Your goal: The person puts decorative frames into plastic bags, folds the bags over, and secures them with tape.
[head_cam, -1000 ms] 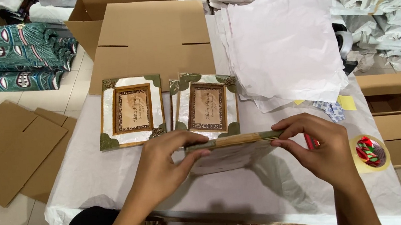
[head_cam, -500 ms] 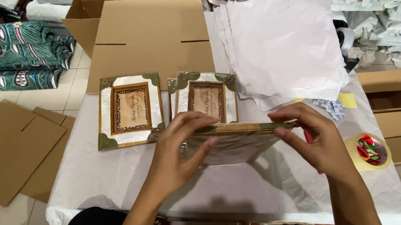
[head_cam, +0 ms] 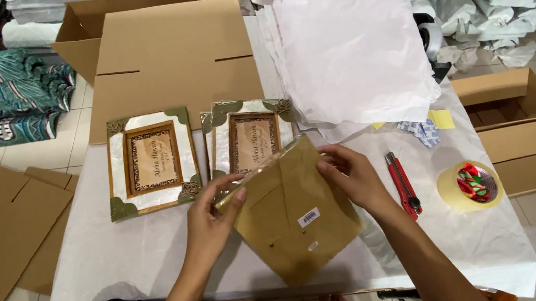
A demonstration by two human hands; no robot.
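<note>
Brown-backed frame tilted, between both hands, left hand, right hand

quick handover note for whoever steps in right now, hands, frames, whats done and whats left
Left hand grips the left edge of a picture frame, which is tilted back side up, brown backing showing.
Right hand holds its upper right edge.
Two matching frames lie face up on the white-covered table, unwrapped.
White wrapping paper stack, red cutter and tape roll sit to the right, untouched.
Open cardboard box lies behind.
Nothing is wrapped or boxed.
</note>
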